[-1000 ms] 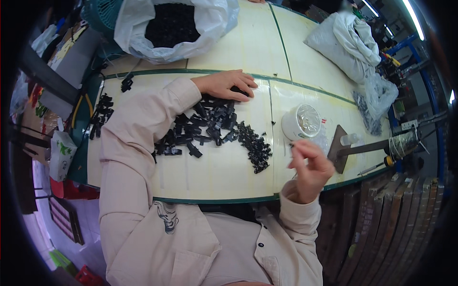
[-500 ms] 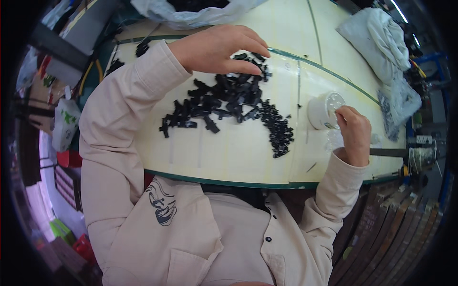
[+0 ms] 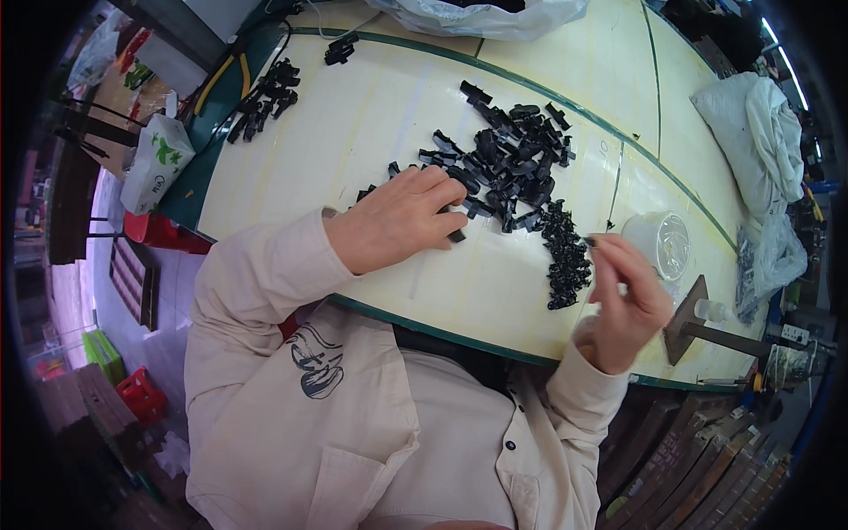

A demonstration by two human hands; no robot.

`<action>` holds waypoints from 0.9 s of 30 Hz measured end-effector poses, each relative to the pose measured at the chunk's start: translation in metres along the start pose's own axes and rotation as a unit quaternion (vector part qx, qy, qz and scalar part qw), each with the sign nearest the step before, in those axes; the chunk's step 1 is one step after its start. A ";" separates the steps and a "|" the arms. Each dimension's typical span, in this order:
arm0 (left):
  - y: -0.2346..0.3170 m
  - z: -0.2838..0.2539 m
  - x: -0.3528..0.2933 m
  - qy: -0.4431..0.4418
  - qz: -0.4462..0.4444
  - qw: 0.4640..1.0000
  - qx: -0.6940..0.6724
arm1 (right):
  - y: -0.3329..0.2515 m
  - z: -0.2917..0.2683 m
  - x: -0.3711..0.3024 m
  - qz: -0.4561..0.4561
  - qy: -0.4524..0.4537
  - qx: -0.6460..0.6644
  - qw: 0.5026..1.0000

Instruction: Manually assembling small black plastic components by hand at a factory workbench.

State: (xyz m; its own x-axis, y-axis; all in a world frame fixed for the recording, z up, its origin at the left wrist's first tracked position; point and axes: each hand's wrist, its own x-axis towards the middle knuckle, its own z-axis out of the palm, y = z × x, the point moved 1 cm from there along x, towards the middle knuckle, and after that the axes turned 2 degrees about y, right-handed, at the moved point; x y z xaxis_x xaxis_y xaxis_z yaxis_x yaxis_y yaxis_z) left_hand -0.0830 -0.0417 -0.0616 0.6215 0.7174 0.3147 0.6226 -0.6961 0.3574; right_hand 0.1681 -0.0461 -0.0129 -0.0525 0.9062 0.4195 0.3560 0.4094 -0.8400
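From the head, looking down, there are two bare hands over a pale table [image 3: 353, 106]. The left hand [image 3: 397, 216] is bent, with its fingers curled in. A black part [image 3: 456, 236] pokes out at its tips, on the side toward the right hand. Most of this part is hidden, so I cannot tell its long way, or how tight the grip is.

The right hand [image 3: 627, 296] has its thumb and first finger close together, and they look to be pinching a small bit [image 3: 590, 240]. That bit is to the right of the black part, about level with it. The small pile [image 3: 565, 265] sits between the two hands, much nearer to the right one, just beside its tips. The big pile [image 3: 517, 155] is past the left hand, up and to the right. A white tub [image 3: 643, 237] stands near the right hand, on its right.
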 end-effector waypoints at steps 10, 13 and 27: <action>0.015 -0.007 0.018 0.086 0.042 0.984 -0.152 | 0.013 0.032 -0.011 0.103 -0.097 0.301 0.943; 0.021 -0.001 0.020 0.081 -0.011 0.969 -0.234 | 0.014 0.039 -0.012 0.104 -0.087 0.333 0.933; 0.026 -0.008 0.030 0.017 -0.400 0.608 -0.685 | 0.018 0.041 -0.014 0.080 -0.055 0.182 0.978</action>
State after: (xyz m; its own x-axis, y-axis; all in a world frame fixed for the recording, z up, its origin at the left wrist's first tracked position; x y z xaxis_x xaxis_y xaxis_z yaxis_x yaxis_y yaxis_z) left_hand -0.0518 -0.0383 -0.0354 0.3544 0.8288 -0.4329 -0.2766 0.5352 0.7982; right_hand 0.1370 -0.0472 -0.0484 -0.1312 0.9594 0.2497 0.0130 0.2535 -0.9672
